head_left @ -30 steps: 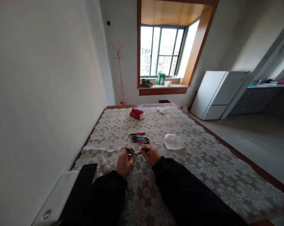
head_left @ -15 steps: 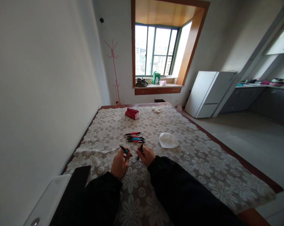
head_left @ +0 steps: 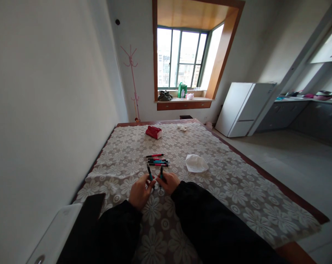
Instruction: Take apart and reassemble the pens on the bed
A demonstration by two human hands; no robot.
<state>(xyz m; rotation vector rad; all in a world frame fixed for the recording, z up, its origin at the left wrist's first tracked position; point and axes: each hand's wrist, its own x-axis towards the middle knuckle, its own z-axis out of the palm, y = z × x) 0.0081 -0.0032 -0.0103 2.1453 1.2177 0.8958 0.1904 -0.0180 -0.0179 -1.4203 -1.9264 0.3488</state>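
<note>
My left hand (head_left: 140, 191) pinches a black and teal pen (head_left: 150, 173) between thumb and fingers, its upper end tilted to the left. Close beside it, my right hand (head_left: 168, 182) is closed on a second dark pen (head_left: 161, 172) with some teal on it, held nearly upright. The two hands are almost touching, low over the flowered tablecloth (head_left: 166, 146). Just beyond them lie several pens (head_left: 158, 161) in a row, black with red or teal barrels. A red and black pen (head_left: 155, 156) lies at the far side of that row.
A crumpled white tissue (head_left: 196, 163) lies right of the pens. Farther back are a red tissue pack (head_left: 154, 132) and a small pale item (head_left: 182, 128). A white object with a black panel (head_left: 83, 220) stands at the near left, by the wall. A fridge (head_left: 244, 109) is beyond the table.
The pen in my left hand has turned from slanting sideways to more upright. The right-hand pen has also straightened, and the two pens now stand roughly side by side.
</note>
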